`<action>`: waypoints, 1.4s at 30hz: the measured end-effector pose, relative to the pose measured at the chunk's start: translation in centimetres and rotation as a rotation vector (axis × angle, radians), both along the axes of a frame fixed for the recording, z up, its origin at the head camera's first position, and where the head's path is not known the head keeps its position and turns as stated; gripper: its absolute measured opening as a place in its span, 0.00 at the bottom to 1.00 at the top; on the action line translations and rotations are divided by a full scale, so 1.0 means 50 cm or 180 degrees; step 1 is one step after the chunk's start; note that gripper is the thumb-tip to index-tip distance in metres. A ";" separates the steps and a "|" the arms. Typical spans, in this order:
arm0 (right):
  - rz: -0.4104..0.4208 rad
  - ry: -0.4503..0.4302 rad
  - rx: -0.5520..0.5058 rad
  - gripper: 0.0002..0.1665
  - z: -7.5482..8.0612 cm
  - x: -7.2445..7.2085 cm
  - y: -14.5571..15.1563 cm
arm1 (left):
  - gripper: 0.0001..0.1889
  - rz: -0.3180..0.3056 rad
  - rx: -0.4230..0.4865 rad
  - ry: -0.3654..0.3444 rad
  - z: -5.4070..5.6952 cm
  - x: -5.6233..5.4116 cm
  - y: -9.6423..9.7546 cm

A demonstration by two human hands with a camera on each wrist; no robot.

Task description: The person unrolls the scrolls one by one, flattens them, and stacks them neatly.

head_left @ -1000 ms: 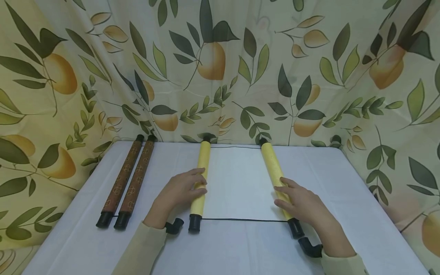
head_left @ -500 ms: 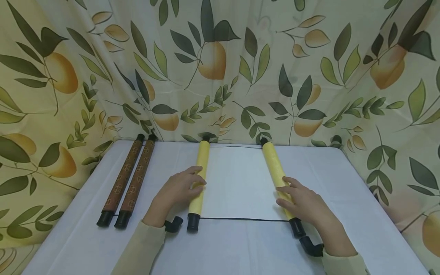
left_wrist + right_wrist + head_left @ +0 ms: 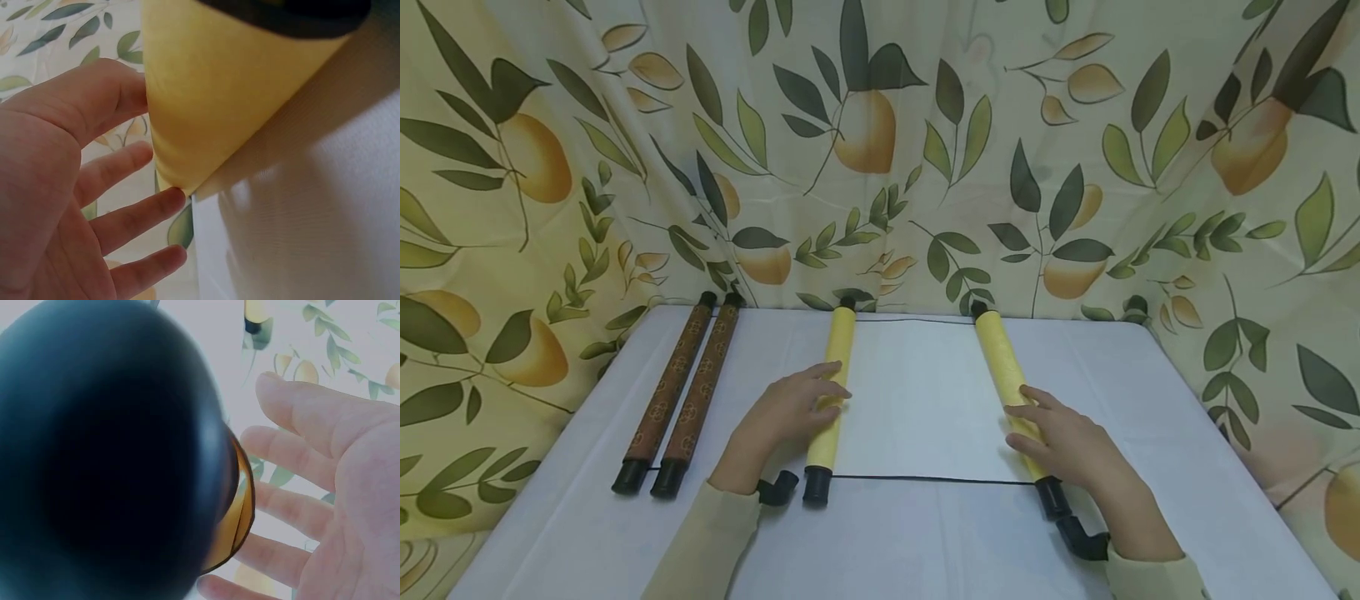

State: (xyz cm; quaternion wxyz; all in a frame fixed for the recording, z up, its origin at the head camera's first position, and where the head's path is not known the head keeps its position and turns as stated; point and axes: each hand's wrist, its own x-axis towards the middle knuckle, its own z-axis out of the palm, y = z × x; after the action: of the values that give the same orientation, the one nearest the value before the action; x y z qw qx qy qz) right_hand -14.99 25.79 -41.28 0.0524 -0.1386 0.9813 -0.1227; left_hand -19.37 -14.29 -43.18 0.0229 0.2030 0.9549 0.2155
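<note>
A scroll lies partly unrolled in the head view, its blank white sheet (image 3: pixel 917 400) spread between two yellow rolls with black end knobs. My left hand (image 3: pixel 790 407) rests with loosely extended fingers on the left yellow roll (image 3: pixel 841 342). In the left wrist view, thumb and fingertips touch the side of that roll. Over on the right yellow roll (image 3: pixel 997 346) lie the spread fingers of my right hand (image 3: pixel 1067 435). The right wrist view shows those fingers nearly straight beside the roll, with the dark end knob (image 3: pixel 112 462) blocking much of it.
Two brown patterned scroll rolls (image 3: pixel 702 383) with black ends lie side by side at the table's left. White cloth (image 3: pixel 1112 383) covers the table. A curtain (image 3: pixel 940 150) printed with fruit and leaves hangs along the back edge.
Both yellow rolls have moved slightly apart, the left one leftward and the right one rightward, with the hands on them. A little more white sheet shows between them.
</note>
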 end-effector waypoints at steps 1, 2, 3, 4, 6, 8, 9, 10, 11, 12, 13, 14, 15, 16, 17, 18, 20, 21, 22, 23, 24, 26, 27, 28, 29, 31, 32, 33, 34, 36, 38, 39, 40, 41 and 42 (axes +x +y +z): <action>-0.0001 -0.0010 0.0005 0.30 0.000 0.001 0.000 | 0.12 0.0006 0.0003 -0.0012 0.001 0.000 0.000; -0.0011 -0.0027 0.0007 0.30 0.000 0.001 0.001 | 0.12 0.0009 0.0010 -0.0020 0.001 0.000 0.000; -0.0018 -0.0042 0.0013 0.30 0.000 0.002 0.001 | 0.11 0.0010 0.0013 -0.0026 0.001 0.000 -0.001; -0.0027 -0.0049 0.0012 0.29 0.000 0.002 0.001 | 0.11 0.0012 0.0015 -0.0027 0.001 0.000 -0.001; -0.0033 -0.0048 0.0012 0.29 0.000 0.001 0.003 | 0.10 0.0017 0.0021 -0.0034 0.002 0.001 -0.002; -0.0031 -0.0050 0.0013 0.29 -0.001 0.001 0.004 | 0.10 0.0026 0.0038 -0.0055 0.002 0.001 -0.004; -0.0024 -0.0045 0.0011 0.29 -0.002 0.000 0.005 | 0.10 0.0031 0.0041 -0.0065 0.002 0.001 -0.004; -0.0021 -0.0042 0.0006 0.29 -0.002 0.000 0.006 | 0.10 0.0038 0.0044 -0.0071 0.002 0.002 -0.006; -0.0014 -0.0039 0.0002 0.29 -0.003 -0.001 0.006 | 0.10 0.0043 0.0049 -0.0076 0.002 0.002 -0.006; -0.0011 -0.0038 -0.0005 0.29 -0.003 -0.001 0.006 | 0.10 0.0044 0.0052 -0.0077 0.002 0.001 -0.007; -0.0011 -0.0045 -0.0009 0.29 -0.004 -0.001 0.007 | 0.10 0.0045 0.0061 -0.0084 0.002 0.001 -0.008; -0.0014 -0.0046 -0.0006 0.30 -0.004 -0.001 0.007 | 0.10 0.0049 0.0058 -0.0089 0.003 0.001 -0.009; -0.0016 -0.0054 -0.0002 0.30 -0.005 -0.002 0.008 | 0.10 0.0049 0.0053 -0.0089 0.003 0.001 -0.010; -0.0022 -0.0058 0.0003 0.30 -0.005 -0.002 0.008 | 0.11 0.0058 0.0054 -0.0099 0.004 0.001 -0.010; -0.0029 -0.0061 0.0010 0.31 -0.005 -0.002 0.009 | 0.12 0.0063 0.0056 -0.0109 0.004 0.001 -0.011; -0.0034 -0.0068 0.0019 0.31 -0.005 -0.002 0.010 | 0.13 0.0066 0.0056 -0.0122 0.004 0.001 -0.012; -0.0055 -0.0090 0.0045 0.31 -0.004 -0.002 0.011 | 0.14 0.0073 0.0039 -0.0143 0.003 0.000 -0.013; -0.0071 -0.0105 0.0051 0.31 -0.005 -0.002 0.012 | 0.14 0.0081 0.0034 -0.0161 0.003 0.000 -0.013; -0.0076 -0.0112 0.0062 0.31 -0.004 -0.002 0.013 | 0.14 0.0094 0.0025 -0.0175 0.003 0.000 -0.014; -0.0079 -0.0117 0.0071 0.31 -0.004 -0.002 0.014 | 0.14 0.0092 0.0024 -0.0176 0.002 -0.001 -0.014; -0.0089 -0.0121 0.0084 0.31 -0.004 -0.002 0.014 | 0.13 0.0092 0.0023 -0.0176 0.001 -0.001 -0.015; -0.0100 -0.0123 0.0077 0.31 -0.004 -0.001 0.015 | 0.13 0.0101 0.0019 -0.0179 0.002 0.000 -0.016; -0.0106 -0.0113 0.0059 0.30 -0.004 0.000 0.014 | 0.12 0.0104 0.0024 -0.0178 0.003 0.001 -0.017; -0.0098 -0.0101 0.0049 0.30 -0.004 -0.001 0.014 | 0.12 0.0099 0.0037 -0.0159 0.002 0.000 -0.018; -0.0092 -0.0083 0.0028 0.29 -0.004 0.000 0.014 | 0.12 0.0094 0.0051 -0.0148 0.003 0.000 -0.020; -0.0066 -0.0064 0.0002 0.29 -0.005 0.000 0.013 | 0.12 0.0086 0.0063 -0.0140 0.003 -0.001 -0.021; -0.0056 -0.0059 -0.0003 0.30 -0.005 0.000 0.013 | 0.12 0.0076 0.0068 -0.0133 0.003 -0.001 -0.022; -0.0052 -0.0052 -0.0003 0.30 -0.005 0.000 0.013 | 0.11 0.0071 0.0074 -0.0121 0.002 -0.002 -0.023; -0.0044 -0.0049 0.0003 0.30 -0.005 0.000 0.013 | 0.11 0.0069 0.0084 -0.0119 0.002 -0.003 -0.024; -0.0045 -0.0062 0.0020 0.31 -0.006 -0.001 0.014 | 0.11 0.0071 0.0083 -0.0120 0.004 -0.002 -0.024; -0.0061 -0.0084 0.0033 0.30 -0.006 -0.001 0.015 | 0.11 0.0077 0.0083 -0.0126 0.006 -0.002 -0.024; -0.0060 -0.0092 0.0036 0.30 -0.006 -0.001 0.015 | 0.11 0.0091 0.0081 -0.0136 0.006 -0.002 -0.024; -0.0060 -0.0103 0.0042 0.30 -0.006 -0.001 0.016 | 0.11 0.0099 0.0080 -0.0147 0.008 -0.001 -0.024; -0.0056 -0.0113 0.0049 0.29 -0.006 -0.001 0.017 | 0.12 0.0104 0.0071 -0.0156 0.008 -0.001 -0.024; -0.0051 -0.0120 0.0055 0.29 -0.006 -0.001 0.018 | 0.13 0.0102 0.0067 -0.0160 0.009 -0.002 -0.024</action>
State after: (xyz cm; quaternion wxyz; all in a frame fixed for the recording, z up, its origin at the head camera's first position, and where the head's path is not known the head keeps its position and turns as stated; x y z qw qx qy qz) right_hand -15.03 26.66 -41.59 0.0711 -0.1279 0.9823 -0.1173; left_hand -19.45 -15.49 -42.74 0.0412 0.1824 0.9548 0.2309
